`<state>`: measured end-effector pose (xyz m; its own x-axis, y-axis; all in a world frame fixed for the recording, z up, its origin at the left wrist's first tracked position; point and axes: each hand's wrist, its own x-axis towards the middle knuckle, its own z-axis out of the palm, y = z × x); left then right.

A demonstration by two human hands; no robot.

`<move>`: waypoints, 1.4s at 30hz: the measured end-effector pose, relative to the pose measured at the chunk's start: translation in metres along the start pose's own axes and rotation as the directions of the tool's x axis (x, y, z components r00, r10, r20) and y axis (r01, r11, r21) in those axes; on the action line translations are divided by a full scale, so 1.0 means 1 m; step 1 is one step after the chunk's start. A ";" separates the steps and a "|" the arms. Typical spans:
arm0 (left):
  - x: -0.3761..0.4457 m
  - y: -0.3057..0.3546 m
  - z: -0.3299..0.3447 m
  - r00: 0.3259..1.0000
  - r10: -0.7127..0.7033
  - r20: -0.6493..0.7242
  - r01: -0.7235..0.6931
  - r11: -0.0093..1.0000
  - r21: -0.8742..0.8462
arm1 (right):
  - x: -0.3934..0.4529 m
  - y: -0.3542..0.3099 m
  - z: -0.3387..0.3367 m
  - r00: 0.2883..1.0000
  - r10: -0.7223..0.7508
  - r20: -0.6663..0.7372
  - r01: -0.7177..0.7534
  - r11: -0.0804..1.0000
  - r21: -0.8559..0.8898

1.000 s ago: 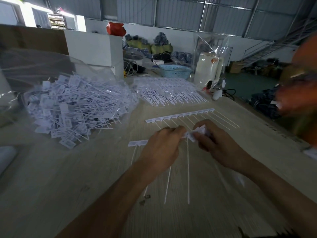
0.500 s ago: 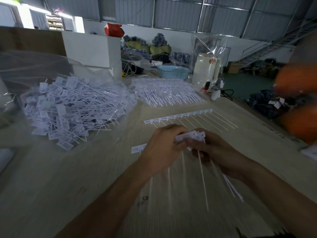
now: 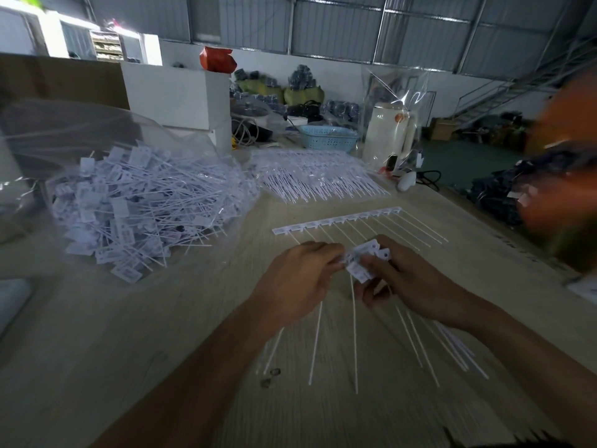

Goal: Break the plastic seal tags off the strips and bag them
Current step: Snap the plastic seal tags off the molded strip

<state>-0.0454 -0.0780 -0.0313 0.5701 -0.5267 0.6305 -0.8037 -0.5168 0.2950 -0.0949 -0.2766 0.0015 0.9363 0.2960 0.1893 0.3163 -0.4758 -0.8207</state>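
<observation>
A: Why bunch the tags like that?
B: Guessing leverage. Left hand pinches one end, right hand grips the rest, tails hanging toward 6. Bag sits at 10, next strip at 12.

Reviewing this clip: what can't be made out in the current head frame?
- Print on the seal tags: too small, blurred.
- How many tags the right hand holds: fingers cover the bundle.
- What the left hand pinches: hidden behind its knuckles.
- Orange figure at the right edge: motion-blurred, cut off.
- Clear bag: mouth not discernible.
</observation>
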 end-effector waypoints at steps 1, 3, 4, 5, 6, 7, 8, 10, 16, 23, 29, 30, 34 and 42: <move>0.001 -0.001 0.001 1.000 -0.007 0.022 0.009 0.999 -0.054 | 0.001 0.000 -0.003 1.000 0.015 0.015 -0.015 1.000 -0.004; 0.003 -0.003 0.002 0.998 -0.009 0.059 0.020 0.983 -0.181 | 0.000 0.002 -0.010 0.999 -0.006 0.038 0.011 0.991 -0.133; 0.002 -0.003 0.003 0.998 -0.025 0.062 0.040 0.964 -0.263 | -0.001 0.004 -0.016 0.998 -0.047 0.047 0.059 0.954 -0.293; 0.002 -0.002 0.004 0.997 -0.049 0.062 0.068 0.933 -0.354 | -0.001 0.008 -0.022 0.993 -0.102 0.052 0.115 0.873 -0.475; 0.002 -0.001 0.005 0.995 -0.071 0.072 0.094 0.905 -0.415 | -0.001 0.011 -0.026 0.982 -0.177 0.064 0.175 0.739 -0.651; 0.002 -0.001 0.006 0.991 -0.090 0.095 0.122 0.896 -0.428 | 0.000 0.014 -0.028 0.971 -0.228 0.076 0.207 0.631 -0.748; 0.003 0.000 0.008 0.988 -0.102 0.113 0.139 0.905 -0.401 | 0.001 0.015 -0.028 0.967 -0.246 0.068 0.209 0.610 -0.765; 0.003 0.000 0.011 0.987 -0.108 0.119 0.145 0.918 -0.369 | 0.003 0.020 -0.026 0.959 -0.285 0.002 0.194 0.648 -0.737; 0.001 -0.009 0.009 0.983 -0.178 0.055 0.186 0.939 -0.289 | 0.007 0.027 -0.024 0.972 -0.207 0.109 0.234 0.843 -0.484; 0.002 -0.005 0.005 0.999 -0.019 -0.037 0.014 0.992 -0.128 | 0.011 0.025 -0.020 0.976 -0.216 -0.005 0.206 0.938 -0.279; 0.007 -0.008 0.004 0.999 0.026 -0.035 -0.032 0.981 -0.194 | 0.012 0.032 -0.033 0.926 -0.377 -0.005 0.246 0.614 -0.750; 0.007 -0.010 0.005 0.999 -0.002 -0.047 -0.008 0.976 -0.218 | 0.013 0.034 -0.034 0.915 -0.400 -0.049 0.221 0.600 -0.768; 0.004 -0.010 0.010 0.987 -0.157 -0.034 0.141 0.947 -0.289 | 0.018 0.037 -0.025 0.890 -0.441 -0.115 0.270 0.715 -0.645; 0.004 -0.008 0.006 0.908 -0.373 0.191 0.416 0.751 -0.512 | 0.019 0.036 -0.005 0.871 -0.459 -0.175 0.278 0.754 -0.594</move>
<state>-0.0359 -0.0802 -0.0356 0.8499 -0.4146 0.3254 -0.4538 -0.2616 0.8519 -0.0654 -0.2918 -0.0218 0.6971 0.3315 0.6358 0.5901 -0.7689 -0.2460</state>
